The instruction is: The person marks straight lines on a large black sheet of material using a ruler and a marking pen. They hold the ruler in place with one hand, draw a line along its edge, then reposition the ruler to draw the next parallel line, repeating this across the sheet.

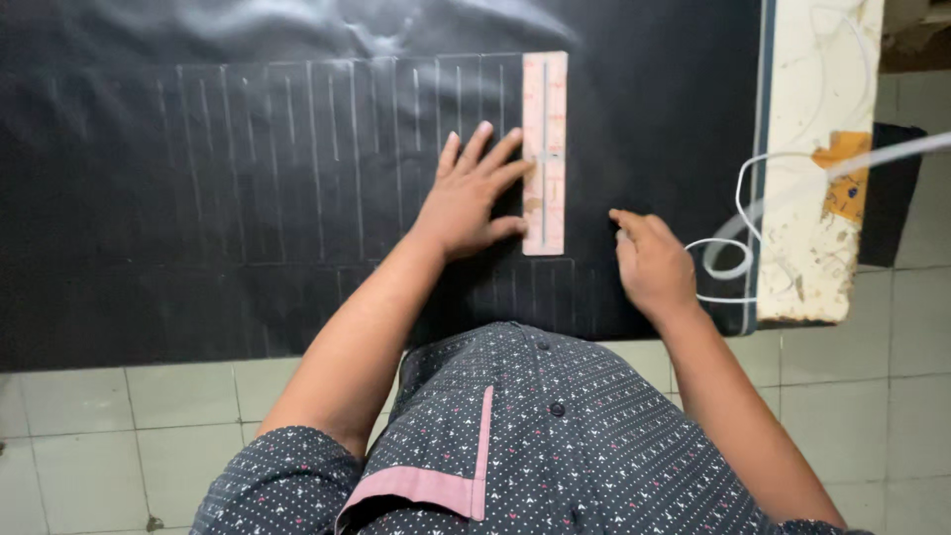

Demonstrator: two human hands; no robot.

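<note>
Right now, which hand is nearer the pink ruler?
Left. The left hand lies flat on the black sheet, fingertips touching the pink ruler along its left edge. The right hand rests apart, below and to the ruler's right.

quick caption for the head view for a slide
Left hand presses a pink template strip flat on chalk-lined black sheet material while the right hand rests just beside it.
</note>
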